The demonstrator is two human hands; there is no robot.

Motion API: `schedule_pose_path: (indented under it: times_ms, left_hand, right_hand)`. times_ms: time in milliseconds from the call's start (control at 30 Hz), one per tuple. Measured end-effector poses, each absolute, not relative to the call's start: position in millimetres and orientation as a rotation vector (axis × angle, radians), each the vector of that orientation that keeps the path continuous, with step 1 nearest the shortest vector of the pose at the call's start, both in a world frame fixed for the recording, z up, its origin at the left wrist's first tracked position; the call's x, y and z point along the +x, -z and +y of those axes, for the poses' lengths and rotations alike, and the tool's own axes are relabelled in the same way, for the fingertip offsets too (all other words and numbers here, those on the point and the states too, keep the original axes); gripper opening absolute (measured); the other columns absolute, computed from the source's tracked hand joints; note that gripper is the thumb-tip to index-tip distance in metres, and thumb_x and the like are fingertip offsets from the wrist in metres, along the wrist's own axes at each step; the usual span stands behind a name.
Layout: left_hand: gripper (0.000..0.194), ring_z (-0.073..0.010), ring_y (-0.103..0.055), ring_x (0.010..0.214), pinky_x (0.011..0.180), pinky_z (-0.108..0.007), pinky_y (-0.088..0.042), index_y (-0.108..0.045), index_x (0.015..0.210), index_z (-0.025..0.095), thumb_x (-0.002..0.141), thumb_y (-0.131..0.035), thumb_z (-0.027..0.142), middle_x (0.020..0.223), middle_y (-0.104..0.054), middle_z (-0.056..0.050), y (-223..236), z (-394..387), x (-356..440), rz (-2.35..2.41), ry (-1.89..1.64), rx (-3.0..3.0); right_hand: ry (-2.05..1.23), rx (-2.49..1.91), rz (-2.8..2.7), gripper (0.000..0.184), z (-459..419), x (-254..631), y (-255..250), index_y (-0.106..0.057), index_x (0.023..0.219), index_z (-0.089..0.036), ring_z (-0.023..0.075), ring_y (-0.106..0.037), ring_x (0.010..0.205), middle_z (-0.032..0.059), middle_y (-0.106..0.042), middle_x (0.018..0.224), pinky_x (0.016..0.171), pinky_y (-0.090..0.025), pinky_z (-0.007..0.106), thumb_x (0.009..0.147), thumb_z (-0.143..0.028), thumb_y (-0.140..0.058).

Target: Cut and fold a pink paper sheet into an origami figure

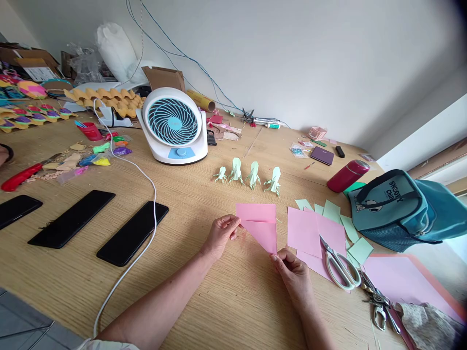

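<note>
Between my two hands is a sheet of pink paper (258,223), partly folded so that a slanted edge runs along its lower left. My left hand (223,233) pinches its left corner between thumb and finger. The thumb and fingers of my right hand (291,270) are closed on the bottom corner. Several pale green folded-paper figures (254,175) stand in a row beyond the paper. To the right of my right hand lie pink sheets (304,232), with white-handled scissors (341,267) on top, and small green paper pieces (332,211).
A white fan (173,126) stands at the back left. Black phones (133,233) lie at left, with a white cable (146,176) crossing one. On the right are a teal bag (397,209), a red bottle (348,176), keys (379,304) and a grey cloth (428,325).
</note>
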State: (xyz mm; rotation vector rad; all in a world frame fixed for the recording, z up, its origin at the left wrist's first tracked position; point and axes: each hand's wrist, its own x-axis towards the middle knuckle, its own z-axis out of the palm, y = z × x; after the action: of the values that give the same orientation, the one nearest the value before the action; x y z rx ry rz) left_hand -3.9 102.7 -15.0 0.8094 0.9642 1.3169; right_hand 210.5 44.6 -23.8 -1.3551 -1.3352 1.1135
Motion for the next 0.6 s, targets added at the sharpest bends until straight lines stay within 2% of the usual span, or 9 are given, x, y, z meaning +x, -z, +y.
schedule_pose_path:
  times_ms: [367,600]
  left_hand:
    - [0.037,-0.0049,-0.039,0.050,0.044,-0.018,-0.030,-0.060,0.066,0.015,0.070,-0.078,0.047,0.065,-0.058,0.001,17.0,103.6,-3.9,0.953,-1.341,0.811]
    - [0.038,-0.0059,-0.041,0.054,0.046,-0.017,-0.033,-0.057,0.066,0.015,0.073,-0.076,0.047,0.066,-0.055,0.001,17.5,103.5,-5.0,0.935,-1.320,0.850]
  right_hand:
    - [-1.098,-1.344,-1.365,0.049,42.3,209.9,24.3,-0.048,0.055,-0.020,0.0112,-0.032,0.052,-0.0041,-0.040,0.054,0.049,-0.028,0.025,0.078,-0.058,-0.068]
    - [-1.137,-1.340,-1.413,0.047,38.1,210.5,18.5,-0.051,0.060,-0.020,0.0128,-0.036,0.054,-0.0028,-0.042,0.056,0.053,-0.029,0.027,0.090,-0.055,-0.056]
